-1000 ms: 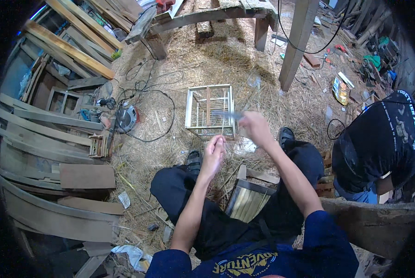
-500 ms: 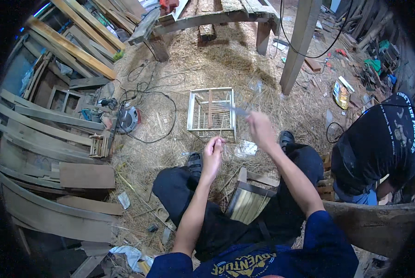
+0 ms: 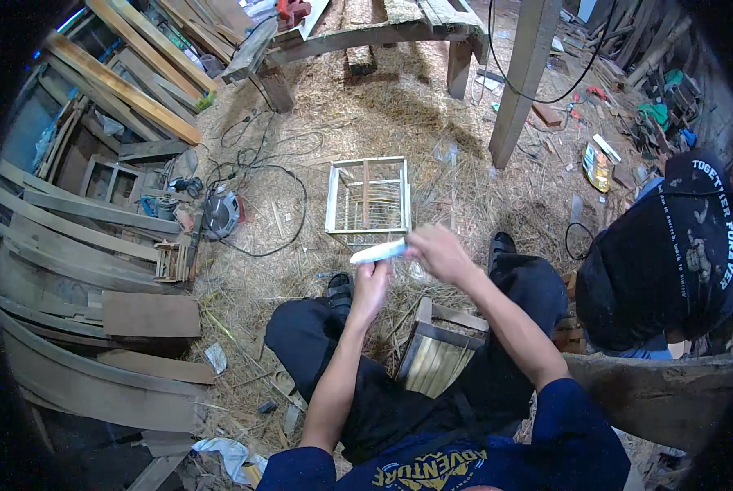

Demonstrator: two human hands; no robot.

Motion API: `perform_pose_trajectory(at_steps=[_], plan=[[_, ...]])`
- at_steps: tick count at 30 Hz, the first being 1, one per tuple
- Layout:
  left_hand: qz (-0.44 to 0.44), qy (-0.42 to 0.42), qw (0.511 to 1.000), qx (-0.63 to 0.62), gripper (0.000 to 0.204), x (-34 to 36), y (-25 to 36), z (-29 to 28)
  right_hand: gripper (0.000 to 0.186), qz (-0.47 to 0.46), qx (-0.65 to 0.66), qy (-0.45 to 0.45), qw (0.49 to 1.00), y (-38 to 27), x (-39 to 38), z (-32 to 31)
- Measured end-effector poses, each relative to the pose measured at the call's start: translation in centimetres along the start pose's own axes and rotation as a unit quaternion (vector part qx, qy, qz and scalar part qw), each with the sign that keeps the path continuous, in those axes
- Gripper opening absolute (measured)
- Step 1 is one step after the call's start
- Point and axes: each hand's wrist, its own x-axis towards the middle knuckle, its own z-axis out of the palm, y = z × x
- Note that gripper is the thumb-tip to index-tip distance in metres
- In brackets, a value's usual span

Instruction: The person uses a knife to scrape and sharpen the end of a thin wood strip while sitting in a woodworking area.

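My right hand [image 3: 442, 255] is closed on the handle of a knife [image 3: 379, 253], whose pale, slightly blurred blade points left across the fingertips of my left hand [image 3: 369, 288]. My left hand is pinched around a thin wooden stick; the blade and fingers hide most of it now. Just beyond both hands stands a small wooden cage [image 3: 366, 161] with a pale frame, thin bars and a reddish-brown slat down its middle. Neither hand appears to touch the cage.
Between my legs sits a slatted wooden stool or box [image 3: 438, 356]. A circular saw [image 3: 222, 214] and its cord lie to the left, near stacked boards [image 3: 152, 314]. A wooden post [image 3: 523, 90] rises ahead right. Another person [image 3: 657, 262] bends over at the right.
The knife has come down and left, from beside the cage to across my left fingertips. My left hand has shifted slightly nearer to me. The person at the right has bent lower.
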Motion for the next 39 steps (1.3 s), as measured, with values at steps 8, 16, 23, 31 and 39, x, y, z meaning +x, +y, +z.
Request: perform_pose_trajectory(at_steps=[8, 16, 23, 31, 39], plan=[[-0.08, -0.044, 0.995, -0.034, 0.018, -1.1, 0.5, 0.0, 0.024, 0.031, -0.026, 0.011, 0.999, -1.0, -0.2, -0.6], [-0.086, -0.058, 0.994, -0.045, 0.021, -1.0, 1.6, 1.5, 0.016, 0.07, -0.047, 0.094, 0.992, 2.1, 1.2, -1.1], [-0.069, -0.009, 0.996, -0.063, 0.025, -0.1, 1.6, 0.8, 0.014, 0.011, -0.104, 0.021, 0.994, 1.6, 1.1, -0.8], [-0.044, -0.01, 0.999, -0.003, 0.022, -0.5, 0.3, -0.3, 0.008, 0.012, -0.136, 0.009, 0.991, -0.3, 0.0, 0.2], [0.01, 0.006, 0.999, 0.041, 0.026, -0.8, -0.1, 0.1, 0.01, -0.035, -0.159, 0.019, 0.986, -2.4, 0.2, -0.1]])
